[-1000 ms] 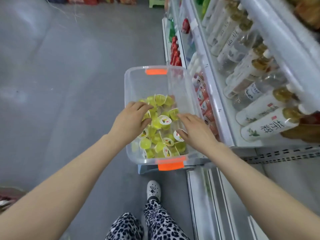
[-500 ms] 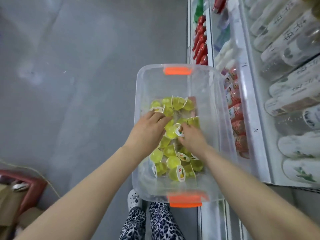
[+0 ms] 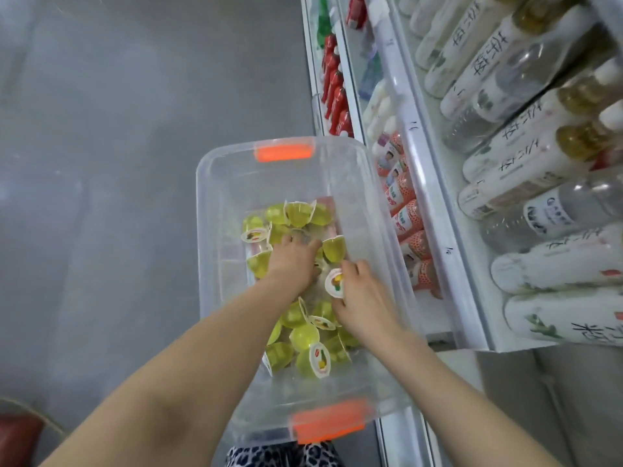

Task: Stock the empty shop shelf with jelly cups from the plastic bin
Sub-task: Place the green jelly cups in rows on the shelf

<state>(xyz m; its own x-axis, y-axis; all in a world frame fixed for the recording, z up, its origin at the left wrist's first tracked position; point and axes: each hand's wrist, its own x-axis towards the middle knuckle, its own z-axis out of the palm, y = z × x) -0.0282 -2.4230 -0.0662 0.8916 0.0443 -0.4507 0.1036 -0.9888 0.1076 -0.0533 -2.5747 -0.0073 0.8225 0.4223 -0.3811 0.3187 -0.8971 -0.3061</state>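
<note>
Inside the bin (image 3: 215, 197): yellow-green jelly cups (image 3: 303, 342) lie heaped.
Left hand (image 3: 293, 261): fingers buried among the cups; grip cannot be told.
Right hand (image 3: 364, 298): thumb and fingers pinch one jelly cup (image 3: 334, 283), lid showing.
Beside the bin: shelf (image 3: 438, 230) with bottles (image 3: 526, 156).

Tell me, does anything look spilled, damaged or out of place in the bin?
Nothing stands out. The jelly cups lie jumbled, many on their sides, but all inside the plastic bin; none looks burst or leaking. The right hand pinches one jelly cup.
</note>
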